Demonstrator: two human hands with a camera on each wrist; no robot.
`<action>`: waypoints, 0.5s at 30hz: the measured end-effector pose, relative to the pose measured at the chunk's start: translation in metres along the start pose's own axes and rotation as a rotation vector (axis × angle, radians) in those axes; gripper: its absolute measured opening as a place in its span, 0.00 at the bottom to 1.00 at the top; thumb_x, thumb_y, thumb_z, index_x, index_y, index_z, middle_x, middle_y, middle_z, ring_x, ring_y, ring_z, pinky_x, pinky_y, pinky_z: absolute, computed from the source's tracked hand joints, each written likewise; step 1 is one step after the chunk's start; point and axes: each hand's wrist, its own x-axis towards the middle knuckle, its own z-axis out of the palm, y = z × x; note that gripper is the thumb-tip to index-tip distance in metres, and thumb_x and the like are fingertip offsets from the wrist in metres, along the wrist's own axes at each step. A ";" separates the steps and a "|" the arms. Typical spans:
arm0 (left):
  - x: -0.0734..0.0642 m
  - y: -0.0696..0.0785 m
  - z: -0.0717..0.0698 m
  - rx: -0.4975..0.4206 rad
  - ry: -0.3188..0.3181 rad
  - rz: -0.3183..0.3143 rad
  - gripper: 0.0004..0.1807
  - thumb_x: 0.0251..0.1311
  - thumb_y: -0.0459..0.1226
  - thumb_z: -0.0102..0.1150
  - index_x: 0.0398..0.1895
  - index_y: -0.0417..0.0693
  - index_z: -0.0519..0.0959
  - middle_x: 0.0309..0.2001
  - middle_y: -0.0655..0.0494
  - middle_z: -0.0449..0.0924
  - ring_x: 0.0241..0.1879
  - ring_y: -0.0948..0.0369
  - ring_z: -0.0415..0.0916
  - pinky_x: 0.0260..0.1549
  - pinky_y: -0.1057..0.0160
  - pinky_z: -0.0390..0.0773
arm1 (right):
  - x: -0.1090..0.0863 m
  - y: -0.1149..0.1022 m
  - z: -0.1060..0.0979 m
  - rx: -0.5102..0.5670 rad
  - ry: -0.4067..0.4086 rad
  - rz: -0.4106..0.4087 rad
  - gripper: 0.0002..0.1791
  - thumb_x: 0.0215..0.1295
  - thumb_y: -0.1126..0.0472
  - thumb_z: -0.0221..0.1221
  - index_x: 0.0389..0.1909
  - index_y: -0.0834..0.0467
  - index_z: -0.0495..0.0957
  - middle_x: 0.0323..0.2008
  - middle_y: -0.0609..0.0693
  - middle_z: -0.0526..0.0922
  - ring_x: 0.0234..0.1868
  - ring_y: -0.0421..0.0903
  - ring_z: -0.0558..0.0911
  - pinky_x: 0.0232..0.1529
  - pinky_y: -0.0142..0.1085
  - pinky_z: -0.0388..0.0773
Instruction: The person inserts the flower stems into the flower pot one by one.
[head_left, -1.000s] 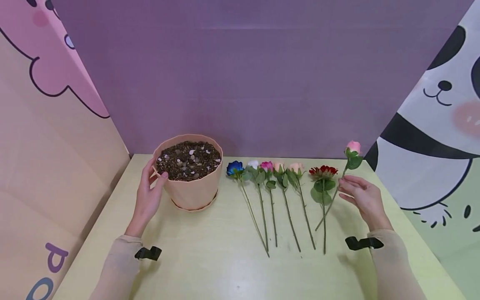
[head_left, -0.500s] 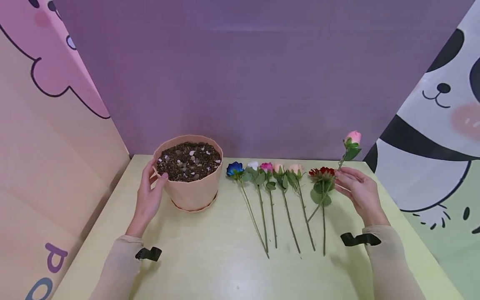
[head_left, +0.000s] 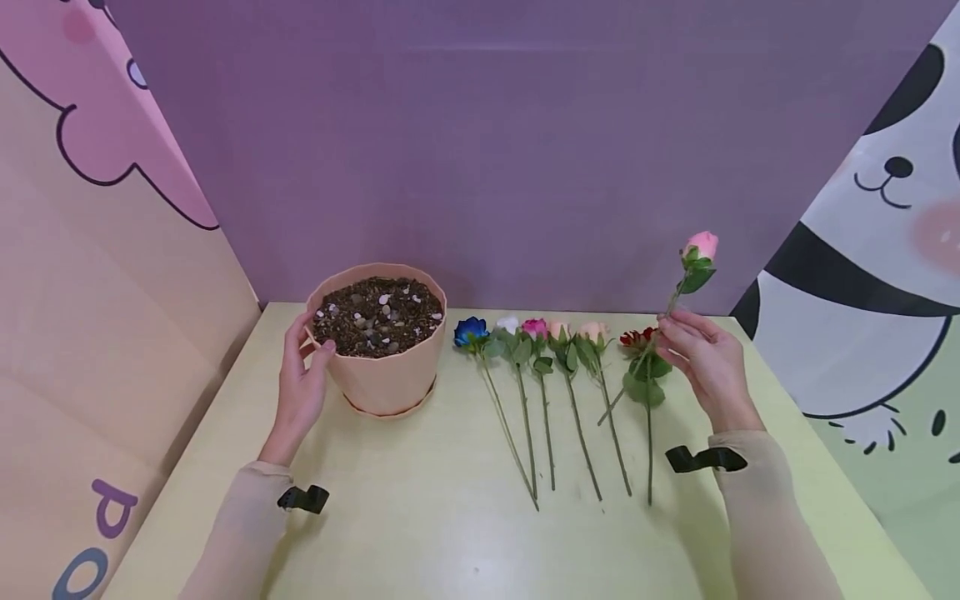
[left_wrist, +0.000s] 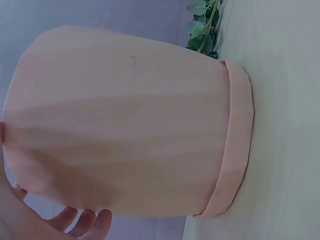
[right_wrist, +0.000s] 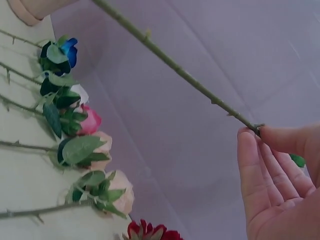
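My left hand (head_left: 302, 387) grips the near left rim of a pink flowerpot (head_left: 390, 385), thumb outside and fingers at its side. Dark soil with pebbles (head_left: 378, 317) fills the pot, which stands on a matching saucer. In the left wrist view the pot wall (left_wrist: 120, 105) takes up most of the frame, with fingertips (left_wrist: 102, 225) against it. My right hand (head_left: 705, 362) pinches a pink rose (head_left: 702, 247) by its stem, just below the leaves. The rose is raised, bloom up, its stem (right_wrist: 185, 75) slanting down to the left over the red flower (head_left: 636, 338).
On the pale table (head_left: 420, 517) several artificial flowers lie in a row: a blue rose (head_left: 471, 332), a white one (head_left: 507, 325), a magenta one (head_left: 535, 330) and two peach ones (head_left: 594, 333). A purple backdrop (head_left: 495, 167) rises behind them.
My right hand has lifted the pink rose higher and shifted slightly left, so its stem end has moved up and left across the red flower. My left hand stays on the pot.
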 end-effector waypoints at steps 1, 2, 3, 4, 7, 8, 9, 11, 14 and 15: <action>0.000 0.000 0.000 -0.004 0.005 -0.002 0.34 0.81 0.42 0.47 0.86 0.56 0.52 0.84 0.48 0.53 0.76 0.43 0.58 0.72 0.39 0.64 | 0.001 0.000 0.003 0.011 0.001 -0.005 0.14 0.69 0.67 0.68 0.53 0.54 0.82 0.42 0.42 0.93 0.39 0.38 0.92 0.41 0.30 0.88; 0.001 0.000 0.001 -0.007 0.011 -0.004 0.34 0.81 0.41 0.46 0.86 0.55 0.53 0.84 0.48 0.53 0.76 0.43 0.58 0.72 0.39 0.64 | 0.002 0.000 0.006 0.022 0.002 -0.011 0.13 0.69 0.67 0.68 0.52 0.54 0.83 0.41 0.42 0.93 0.39 0.39 0.92 0.41 0.31 0.88; 0.001 0.000 0.001 -0.010 0.015 -0.004 0.34 0.81 0.40 0.46 0.86 0.54 0.53 0.84 0.48 0.53 0.76 0.43 0.58 0.72 0.39 0.64 | 0.002 0.000 0.009 0.034 0.003 -0.016 0.12 0.69 0.68 0.67 0.50 0.53 0.84 0.41 0.43 0.93 0.38 0.39 0.92 0.41 0.31 0.88; 0.001 0.000 0.001 -0.010 0.019 -0.005 0.34 0.81 0.40 0.46 0.86 0.54 0.53 0.84 0.48 0.53 0.76 0.43 0.58 0.73 0.39 0.64 | 0.003 0.000 0.012 0.046 0.003 -0.020 0.12 0.69 0.69 0.67 0.49 0.53 0.84 0.40 0.43 0.93 0.38 0.39 0.92 0.41 0.31 0.88; 0.001 -0.001 0.001 -0.008 0.033 -0.002 0.34 0.80 0.40 0.46 0.85 0.54 0.54 0.84 0.48 0.53 0.75 0.43 0.59 0.72 0.40 0.64 | 0.004 0.001 0.022 0.068 0.006 -0.021 0.12 0.69 0.69 0.67 0.50 0.54 0.85 0.41 0.44 0.93 0.38 0.40 0.92 0.41 0.31 0.88; 0.001 -0.001 0.002 -0.009 0.040 0.001 0.33 0.80 0.39 0.46 0.85 0.54 0.55 0.83 0.49 0.54 0.75 0.43 0.59 0.71 0.40 0.64 | 0.005 0.001 0.025 0.075 0.009 -0.019 0.13 0.68 0.69 0.68 0.50 0.54 0.85 0.41 0.44 0.94 0.39 0.40 0.92 0.42 0.31 0.88; 0.001 -0.001 0.002 -0.012 0.046 0.004 0.33 0.80 0.39 0.46 0.85 0.53 0.55 0.83 0.49 0.55 0.74 0.43 0.59 0.71 0.41 0.64 | 0.005 0.001 0.029 0.077 0.013 -0.019 0.13 0.68 0.68 0.68 0.51 0.54 0.85 0.41 0.44 0.93 0.39 0.39 0.92 0.42 0.31 0.87; 0.002 -0.002 0.003 -0.018 0.057 0.011 0.33 0.79 0.39 0.47 0.85 0.52 0.55 0.83 0.48 0.56 0.74 0.43 0.60 0.71 0.43 0.63 | 0.007 0.001 0.035 0.081 0.025 -0.021 0.14 0.67 0.68 0.69 0.51 0.54 0.86 0.41 0.44 0.94 0.39 0.39 0.92 0.42 0.30 0.87; 0.003 -0.003 0.004 -0.025 0.063 0.020 0.33 0.79 0.38 0.47 0.85 0.51 0.56 0.83 0.49 0.56 0.74 0.44 0.60 0.70 0.44 0.63 | 0.011 -0.001 0.044 0.105 0.040 -0.032 0.13 0.66 0.68 0.70 0.50 0.53 0.86 0.42 0.44 0.94 0.39 0.40 0.92 0.41 0.31 0.88; 0.004 -0.003 0.005 -0.026 0.061 0.021 0.33 0.79 0.39 0.47 0.85 0.52 0.55 0.83 0.49 0.56 0.74 0.44 0.60 0.70 0.44 0.63 | 0.012 -0.001 0.047 0.116 0.042 -0.039 0.13 0.66 0.68 0.70 0.50 0.54 0.86 0.42 0.45 0.94 0.39 0.40 0.92 0.41 0.31 0.88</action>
